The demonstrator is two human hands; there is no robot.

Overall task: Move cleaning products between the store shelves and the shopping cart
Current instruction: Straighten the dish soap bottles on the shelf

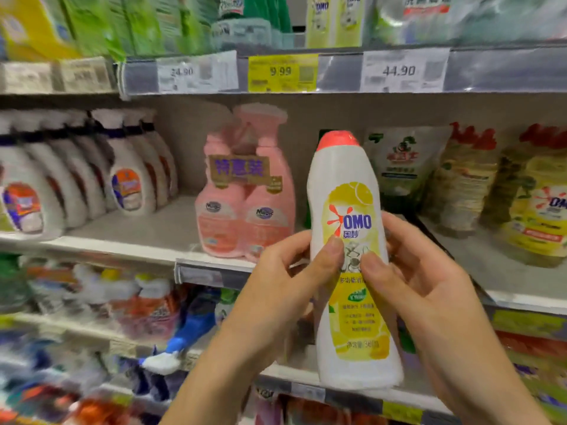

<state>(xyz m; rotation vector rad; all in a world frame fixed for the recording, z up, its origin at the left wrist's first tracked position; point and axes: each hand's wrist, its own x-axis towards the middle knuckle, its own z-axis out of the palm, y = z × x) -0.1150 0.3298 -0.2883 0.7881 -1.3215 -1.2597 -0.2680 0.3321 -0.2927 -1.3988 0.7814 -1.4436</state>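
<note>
**Item 1, OMO bottle** point(349, 210): white plastic body, red cap, yellow lemon label. I log it upright, in the air in front of the middle shelf point(147, 222), gripped at its waist by both hands. In my view its base overlaps the front edge of the shelf below.

**Item 2, left hand** point(285, 271): fingers curled round the bottle's left side and back. The thumb is pressed on the front label just under the OMO logo.

**Item 3, right hand** point(420, 271): fingers wrapped behind the bottle's right side, with the thumb on the label beside the left thumb. The 2 thumbs sit close together, and I cannot tell whether they touch.

**Item 4, pink twin-pack** point(245, 194): 2 pink bottles banded together. They stand on the middle shelf just left of the held bottle, behind the left hand.

**Item 5, white jugs** point(122, 173): a row at the left end of the same shelf, blurred.

**Item 6, green-and-white pouch** point(399, 161): upright behind the bottle's right shoulder. Yellow refill packs point(534, 204) stand further right.

**Item 7, price tags** point(196, 72): on the shelf edge above, reading 24.90, 9.99 on yellow, and 44.90.

**Lower shelves:** too blurred for me to catalogue.
</note>
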